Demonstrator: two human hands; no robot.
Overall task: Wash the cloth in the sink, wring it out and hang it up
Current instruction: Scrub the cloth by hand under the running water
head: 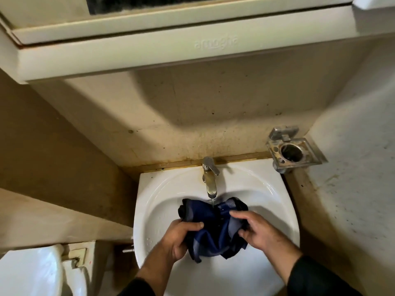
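A dark blue cloth (213, 229) is bunched up over the bowl of the white sink (154, 201). A thin stream of water runs from the metal tap (210, 178) onto the cloth's upper middle. My left hand (178, 238) grips the cloth's left side, fingers curled over the fabric. On the right side, my right hand (258, 229) pinches the cloth between thumb and fingers. Both hands sit low in the bowl, below the spout. Dark sleeves cover both forearms.
A metal wall holder (291, 149) with a round hole hangs at the right of the sink. A cream cabinet (171, 45) juts out overhead. A white toilet cistern (32, 272) stands at lower left. Stained walls close in on both sides.
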